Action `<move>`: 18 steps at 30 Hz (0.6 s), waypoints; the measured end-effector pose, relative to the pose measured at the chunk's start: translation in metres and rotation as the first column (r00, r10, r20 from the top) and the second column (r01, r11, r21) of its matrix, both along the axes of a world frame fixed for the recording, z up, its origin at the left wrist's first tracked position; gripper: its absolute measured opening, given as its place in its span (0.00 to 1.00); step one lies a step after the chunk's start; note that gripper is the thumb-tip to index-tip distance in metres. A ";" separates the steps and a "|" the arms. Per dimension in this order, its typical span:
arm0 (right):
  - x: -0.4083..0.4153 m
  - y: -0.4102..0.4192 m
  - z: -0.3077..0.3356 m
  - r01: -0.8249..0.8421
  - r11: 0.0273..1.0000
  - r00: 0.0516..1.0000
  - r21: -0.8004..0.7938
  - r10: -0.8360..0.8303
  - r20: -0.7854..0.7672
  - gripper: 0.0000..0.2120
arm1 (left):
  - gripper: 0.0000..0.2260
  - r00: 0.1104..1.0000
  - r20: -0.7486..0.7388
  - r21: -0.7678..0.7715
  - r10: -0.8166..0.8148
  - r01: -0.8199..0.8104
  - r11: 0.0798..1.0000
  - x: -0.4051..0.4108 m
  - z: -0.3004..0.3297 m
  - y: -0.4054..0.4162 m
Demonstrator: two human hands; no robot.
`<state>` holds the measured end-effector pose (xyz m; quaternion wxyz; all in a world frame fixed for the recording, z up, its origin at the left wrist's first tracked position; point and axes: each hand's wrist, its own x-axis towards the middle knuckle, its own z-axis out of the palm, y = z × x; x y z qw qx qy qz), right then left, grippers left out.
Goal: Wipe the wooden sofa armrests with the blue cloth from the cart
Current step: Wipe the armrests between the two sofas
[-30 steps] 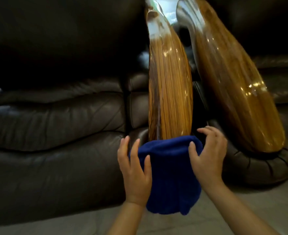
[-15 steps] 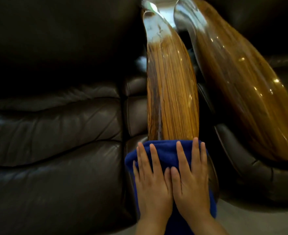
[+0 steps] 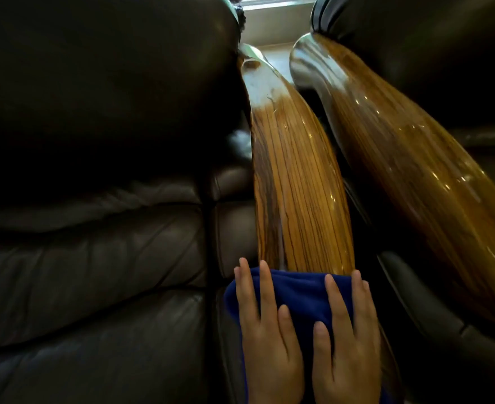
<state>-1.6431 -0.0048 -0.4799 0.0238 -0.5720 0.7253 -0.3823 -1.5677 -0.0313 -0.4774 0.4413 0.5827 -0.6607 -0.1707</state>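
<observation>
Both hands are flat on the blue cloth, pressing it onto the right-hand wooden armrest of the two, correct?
Not quite. In the head view the left hand and right hand do lie flat on the blue cloth, but it covers the left-hand wooden armrest. The right-hand armrest is untouched.

No text, label, brand, number or sign can be read anywhere, whether on wood, cloth or leather.
</observation>
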 end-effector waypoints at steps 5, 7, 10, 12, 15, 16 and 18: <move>-0.001 -0.019 0.008 0.060 0.995 0.996 0.076 -0.054 -0.077 0.29 | 0.26 0.945 0.326 0.030 0.008 -0.019 0.999 0.002 0.007 -0.020; -0.005 -0.034 0.014 0.081 0.991 0.991 0.107 -0.068 -0.119 0.28 | 0.28 0.918 0.396 0.045 0.000 -0.019 0.999 -0.001 0.013 -0.036; -0.012 -0.059 0.027 0.072 0.985 0.988 0.158 -0.048 -0.150 0.29 | 0.28 0.902 0.431 0.040 -0.003 -0.016 0.999 -0.007 0.026 -0.062; -0.016 -0.075 0.037 0.058 0.981 0.983 0.186 -0.024 -0.181 0.28 | 0.28 0.897 0.441 0.058 0.006 -0.035 0.998 -0.010 0.034 -0.078; -0.022 -0.093 0.050 0.036 0.970 0.980 0.240 0.013 -0.198 0.28 | 0.27 0.894 0.448 0.099 -0.001 -0.049 0.994 -0.013 0.044 -0.094; -0.024 -0.098 0.053 0.030 0.969 0.980 0.247 0.020 -0.199 0.28 | 0.27 0.896 0.443 0.105 -0.003 -0.048 0.993 -0.015 0.046 -0.099; -0.027 -0.106 0.057 0.019 0.969 0.979 0.246 0.032 -0.200 0.28 | 0.27 0.905 0.426 0.107 -0.005 -0.045 0.993 -0.017 0.051 -0.108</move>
